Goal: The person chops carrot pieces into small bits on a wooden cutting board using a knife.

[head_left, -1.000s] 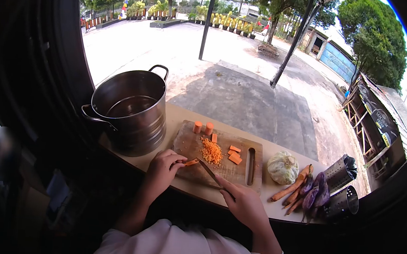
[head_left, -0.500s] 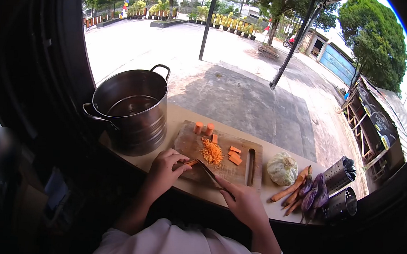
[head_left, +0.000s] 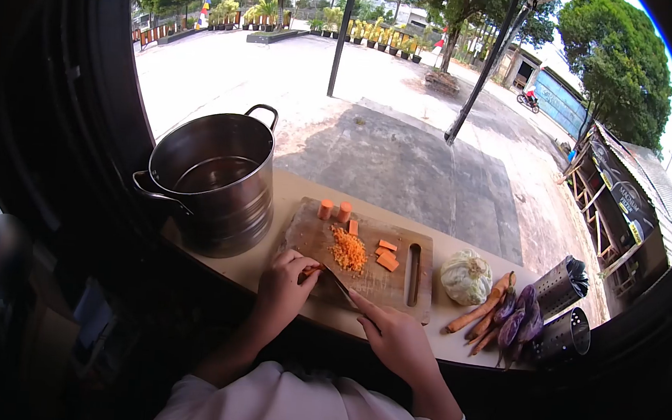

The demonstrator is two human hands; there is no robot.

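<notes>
My left hand [head_left: 284, 285] is closed on a small piece of carrot [head_left: 311, 270] at the near left of the wooden cutting board [head_left: 304, 231]; the fingers cover most of that piece. In my right hand [head_left: 392, 329] is a knife [head_left: 338, 286], its blade slanting up and left so the tip reaches the held carrot. Beyond the blade lies a heap of finely diced carrot [head_left: 348, 250]. Carrot slabs [head_left: 387, 260] rest to its right, a small carrot block [head_left: 353, 227] just behind it, and two carrot stubs [head_left: 344, 212] stand upright at the board's far edge.
A large steel pot [head_left: 222, 180] stands left of the board. On the right are a cauliflower-like pale head [head_left: 466, 278], whole carrots [head_left: 484, 311], purple eggplants [head_left: 519, 321] and two perforated metal holders [head_left: 564, 336]. The narrow counter [head_left: 337, 188] ends at an open window.
My left fingers have drawn in more closely around the carrot piece, now mostly hidden. My right hand and the knife have shifted slightly left. Outside, a motorcycle has moved right.
</notes>
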